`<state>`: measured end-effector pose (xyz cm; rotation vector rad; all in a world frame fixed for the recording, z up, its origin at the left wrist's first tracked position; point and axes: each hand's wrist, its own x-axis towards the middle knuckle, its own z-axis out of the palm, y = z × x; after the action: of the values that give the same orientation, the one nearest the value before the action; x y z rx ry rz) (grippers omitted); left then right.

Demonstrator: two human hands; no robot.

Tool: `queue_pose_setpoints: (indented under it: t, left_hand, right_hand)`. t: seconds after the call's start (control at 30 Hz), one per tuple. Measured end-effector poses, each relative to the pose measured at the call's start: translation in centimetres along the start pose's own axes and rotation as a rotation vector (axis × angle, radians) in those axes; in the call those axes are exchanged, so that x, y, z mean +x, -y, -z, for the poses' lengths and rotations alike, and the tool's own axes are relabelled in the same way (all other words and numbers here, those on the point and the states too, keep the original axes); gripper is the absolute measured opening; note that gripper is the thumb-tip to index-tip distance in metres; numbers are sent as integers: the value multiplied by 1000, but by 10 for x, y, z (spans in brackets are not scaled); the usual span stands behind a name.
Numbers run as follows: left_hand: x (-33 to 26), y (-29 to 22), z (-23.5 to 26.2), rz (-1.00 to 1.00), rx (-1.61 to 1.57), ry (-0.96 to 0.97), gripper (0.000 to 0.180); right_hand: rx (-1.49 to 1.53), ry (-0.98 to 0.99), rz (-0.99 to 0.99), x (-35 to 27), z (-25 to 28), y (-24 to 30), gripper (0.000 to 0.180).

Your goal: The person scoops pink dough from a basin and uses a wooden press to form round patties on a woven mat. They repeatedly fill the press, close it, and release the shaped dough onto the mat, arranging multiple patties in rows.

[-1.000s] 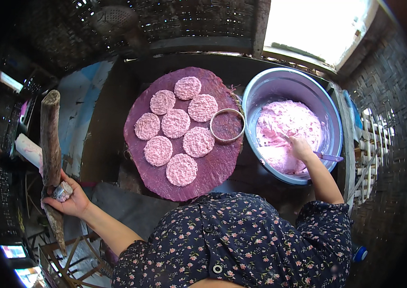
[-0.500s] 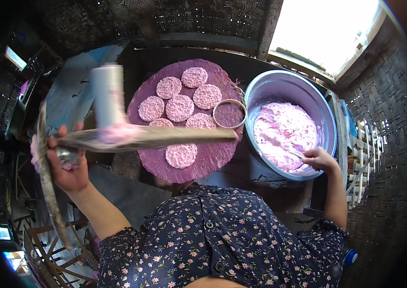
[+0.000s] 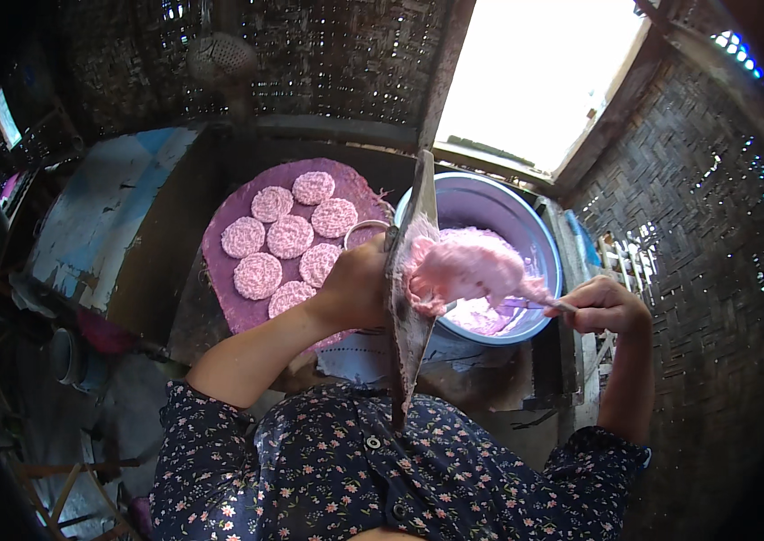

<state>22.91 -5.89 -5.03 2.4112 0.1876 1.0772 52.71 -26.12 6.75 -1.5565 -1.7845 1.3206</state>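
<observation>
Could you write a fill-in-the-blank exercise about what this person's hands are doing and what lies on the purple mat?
1. The left hand holds a flat wooden paddle loaded with a lump of ____ paste.
2. The right hand holds a thin utensil whose tip touches the ____.
3. On the purple mat lie ____ round patties.
4. The big bowl holding more paste stands to the mat's ____.

Missing words: pink; paste; seven; right

My flat wooden paddle (image 3: 409, 298) blocks the way between my hands; 7 pink round patties (image 3: 290, 237) crowd the purple mat (image 3: 229, 298), leaving its near edge free.
</observation>
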Motion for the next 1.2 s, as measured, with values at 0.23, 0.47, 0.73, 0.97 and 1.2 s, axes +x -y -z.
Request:
queue_pose_setpoints:
  t: [0.23,0.47,0.73,0.97,1.2]
  left_hand:
    - [4,-5,7,3,15,39,39]
    - [28,6,-8,408,142,325,50]
    - [69,28,16,248,87,148,39]
    - [56,49,18,343,-78,133,44]
    - [53,76,-15,247,-637,-1,29]
  right_hand:
    - [-790,-272,69,13,-13,55,29]
    - [-1826,-642,281,64,-94,105,29]
    - [-1868,-852,469,31,-74,116,19]
    - [-1360,-1218,340,16,-51,89,29]
    - [-1077,-991,257,27,-44,41,28]
